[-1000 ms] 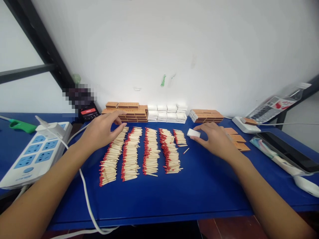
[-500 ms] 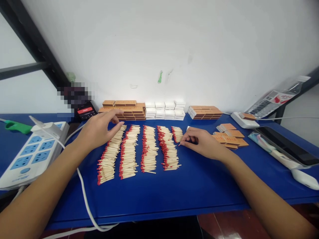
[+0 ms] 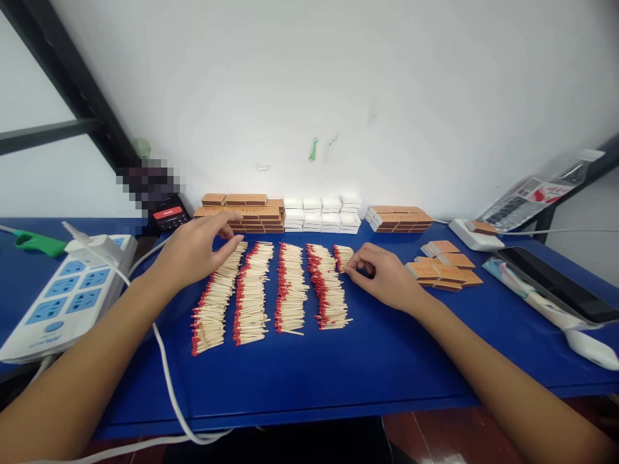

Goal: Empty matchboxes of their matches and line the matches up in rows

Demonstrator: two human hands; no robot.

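Observation:
Red-headed matches lie side by side in long columns on the blue table, among them the leftmost column [image 3: 213,309] and a fourth long one [image 3: 331,303]. A shorter column of matches [image 3: 342,254] is at the right. At its near end my right hand [image 3: 384,274] is closed in a pinch on a match, mostly hidden by the fingers. My left hand [image 3: 196,251] hovers over the far end of the leftmost column, thumb and fingers apart, holding nothing. Behind it stand stacked brown matchboxes [image 3: 261,219], with white matchbox trays [image 3: 322,221] beside them.
More matchboxes [image 3: 399,219] stand by the wall, and others lie in a loose pile [image 3: 445,267] at right. A power strip [image 3: 72,290] and white cable [image 3: 164,367] flank my left arm. A black phone [image 3: 565,283] and a plastic bottle [image 3: 536,190] are at far right.
My right hand has moved slightly left and away from me, bringing the pinched match to the near end of the short column. The left hand stays in place; the view shifts slightly.

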